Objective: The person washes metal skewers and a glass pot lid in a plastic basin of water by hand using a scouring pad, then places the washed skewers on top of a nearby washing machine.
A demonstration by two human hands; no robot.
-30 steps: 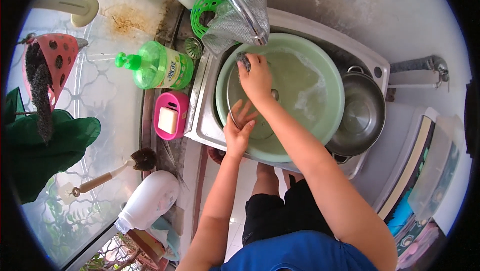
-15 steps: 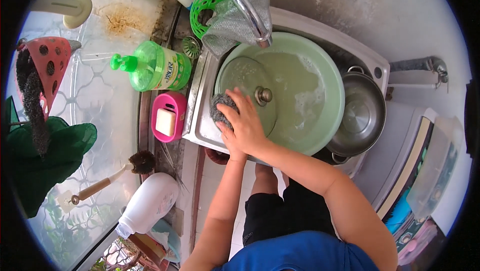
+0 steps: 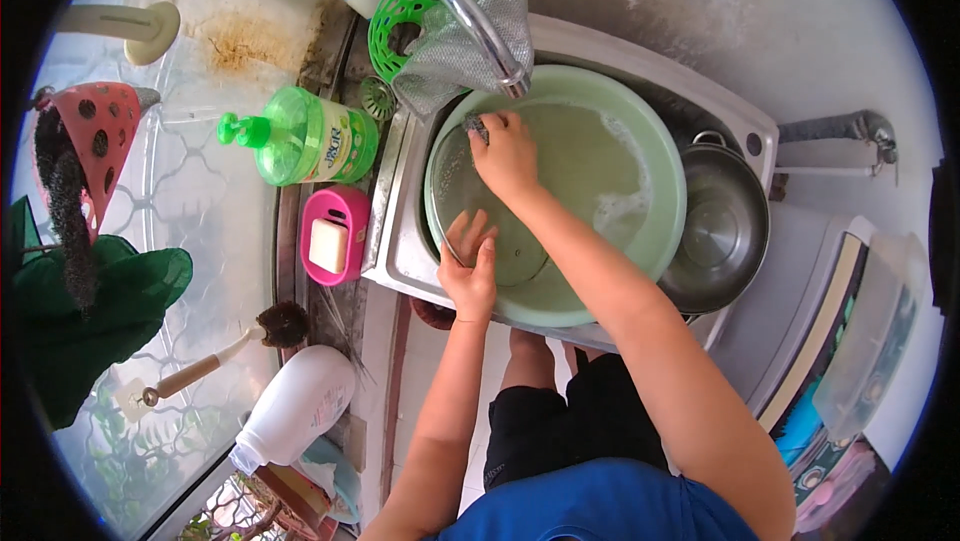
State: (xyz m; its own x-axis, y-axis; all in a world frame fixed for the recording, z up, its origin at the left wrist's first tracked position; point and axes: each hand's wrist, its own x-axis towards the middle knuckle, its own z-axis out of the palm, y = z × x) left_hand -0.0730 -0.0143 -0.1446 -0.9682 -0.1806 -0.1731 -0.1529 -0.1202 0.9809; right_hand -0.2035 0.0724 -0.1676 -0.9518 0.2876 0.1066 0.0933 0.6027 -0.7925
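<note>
A pale green basin (image 3: 672,231) of cloudy, sudsy water stands in the sink. Within its left side is a round glass pot lid (image 3: 458,179), tilted. My left hand (image 3: 470,286) grips the lid's near edge, thumb on one side and fingers showing through the glass. My right hand (image 3: 508,159) is closed around a dark grey scouring pad (image 3: 476,128) and presses it to the lid's far part. The lid's knob is not plainly visible.
A steel pot (image 3: 715,226) sits right of the basin. The faucet (image 3: 465,16) arches overhead, beside a green strainer basket (image 3: 395,26) with a grey mesh cloth (image 3: 450,66). Left stand a green soap bottle (image 3: 315,136), a pink soap dish (image 3: 353,211) and a white bottle (image 3: 300,401).
My right hand has moved away from me with the scouring pad, to the lid's far part. My left hand has come apart from it and holds the near edge. The lid's knob has turned from view.
</note>
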